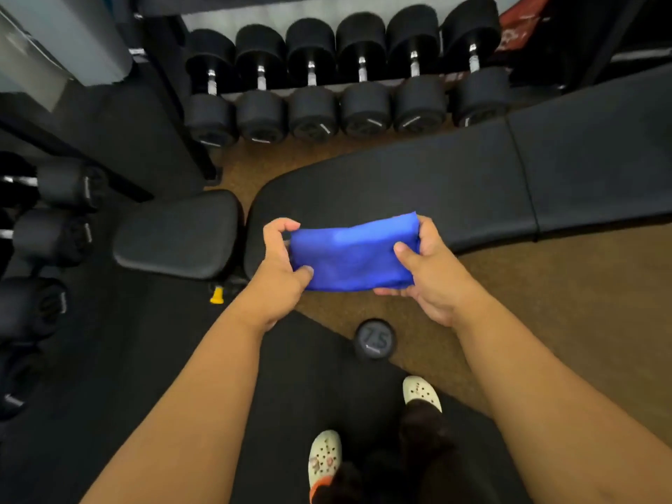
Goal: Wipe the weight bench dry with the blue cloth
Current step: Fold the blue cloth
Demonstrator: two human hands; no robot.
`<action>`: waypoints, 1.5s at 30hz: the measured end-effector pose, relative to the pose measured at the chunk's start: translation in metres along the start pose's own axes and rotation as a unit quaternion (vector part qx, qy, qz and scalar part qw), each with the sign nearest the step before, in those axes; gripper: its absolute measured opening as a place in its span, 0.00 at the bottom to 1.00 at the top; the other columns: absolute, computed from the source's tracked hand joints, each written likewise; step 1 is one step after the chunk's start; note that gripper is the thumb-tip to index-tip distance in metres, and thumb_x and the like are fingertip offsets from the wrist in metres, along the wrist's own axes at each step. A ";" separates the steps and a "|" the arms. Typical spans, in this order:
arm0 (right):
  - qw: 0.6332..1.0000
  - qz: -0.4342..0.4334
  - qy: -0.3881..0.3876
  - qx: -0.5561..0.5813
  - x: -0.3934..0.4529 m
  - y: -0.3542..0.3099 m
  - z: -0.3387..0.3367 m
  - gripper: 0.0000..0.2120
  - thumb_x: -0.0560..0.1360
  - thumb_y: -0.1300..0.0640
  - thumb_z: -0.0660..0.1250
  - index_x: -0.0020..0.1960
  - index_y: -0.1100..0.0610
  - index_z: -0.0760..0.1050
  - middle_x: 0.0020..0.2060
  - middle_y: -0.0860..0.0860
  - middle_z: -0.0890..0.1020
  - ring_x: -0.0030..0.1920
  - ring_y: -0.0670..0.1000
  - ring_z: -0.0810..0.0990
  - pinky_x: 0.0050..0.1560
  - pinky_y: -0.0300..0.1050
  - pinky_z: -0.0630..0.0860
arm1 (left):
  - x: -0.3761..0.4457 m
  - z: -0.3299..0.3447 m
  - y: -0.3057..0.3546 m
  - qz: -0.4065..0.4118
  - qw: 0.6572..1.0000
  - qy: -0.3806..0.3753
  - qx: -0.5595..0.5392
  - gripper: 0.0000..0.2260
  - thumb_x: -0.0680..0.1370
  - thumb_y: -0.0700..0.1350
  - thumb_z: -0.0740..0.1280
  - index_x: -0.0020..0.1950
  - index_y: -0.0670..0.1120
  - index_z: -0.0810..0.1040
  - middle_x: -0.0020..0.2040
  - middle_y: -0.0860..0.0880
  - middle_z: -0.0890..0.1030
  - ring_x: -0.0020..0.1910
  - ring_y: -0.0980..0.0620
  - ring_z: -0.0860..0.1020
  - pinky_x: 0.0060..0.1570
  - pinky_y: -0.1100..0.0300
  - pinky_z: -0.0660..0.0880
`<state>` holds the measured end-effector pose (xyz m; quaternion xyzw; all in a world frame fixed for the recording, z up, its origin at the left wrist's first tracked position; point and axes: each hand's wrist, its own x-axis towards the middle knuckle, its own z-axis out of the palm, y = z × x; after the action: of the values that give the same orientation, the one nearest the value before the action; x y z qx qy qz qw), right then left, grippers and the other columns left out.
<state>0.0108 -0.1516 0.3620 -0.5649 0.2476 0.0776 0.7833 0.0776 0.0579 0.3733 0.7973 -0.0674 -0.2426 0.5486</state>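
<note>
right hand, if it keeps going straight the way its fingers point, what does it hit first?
The right hand grips the blue cloth's right end, fingers pointing left across it. Beyond the cloth itself, the left hand at the other end looks first in line, though depth is unclear.

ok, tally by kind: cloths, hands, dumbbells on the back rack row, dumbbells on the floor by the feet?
blue cloth: 1, held by both hands
hands: 2, left hand, right hand
back rack dumbbells: 6
floor dumbbell: 1, marked 7.5
Total: 10
</note>
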 end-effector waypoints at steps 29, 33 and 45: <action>0.901 0.287 0.216 -0.244 0.133 0.315 -0.091 0.16 0.78 0.65 0.55 0.60 0.49 0.57 0.45 0.55 0.71 0.43 0.52 0.72 0.40 0.45 0.69 | 0.088 0.168 -0.326 -0.293 0.948 -0.049 0.113 0.25 0.71 0.26 0.52 0.50 0.57 0.67 0.45 0.46 0.72 0.34 0.50 0.70 0.31 0.58 0.67; 0.886 0.235 0.250 -0.311 0.140 0.319 -0.090 0.15 0.76 0.63 0.62 0.60 0.54 0.64 0.48 0.53 0.72 0.45 0.50 0.72 0.44 0.43 0.67 | 0.099 0.169 -0.335 -0.302 0.944 -0.058 0.121 0.25 0.70 0.26 0.52 0.52 0.56 0.67 0.47 0.44 0.73 0.35 0.49 0.71 0.31 0.57 0.67; 0.852 0.277 0.136 -0.423 0.148 0.323 -0.101 0.18 0.78 0.67 0.56 0.64 0.52 0.61 0.56 0.55 0.76 0.45 0.48 0.71 0.32 0.37 0.64 | 0.110 0.175 -0.341 -0.307 0.934 -0.087 0.160 0.25 0.71 0.26 0.52 0.56 0.54 0.65 0.43 0.45 0.69 0.33 0.51 0.67 0.29 0.58 0.64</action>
<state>-0.0214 -0.1551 -0.0056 -0.7545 0.4415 0.3109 0.3730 0.0388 0.0026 -0.0195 0.8322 0.0955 -0.4533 0.3046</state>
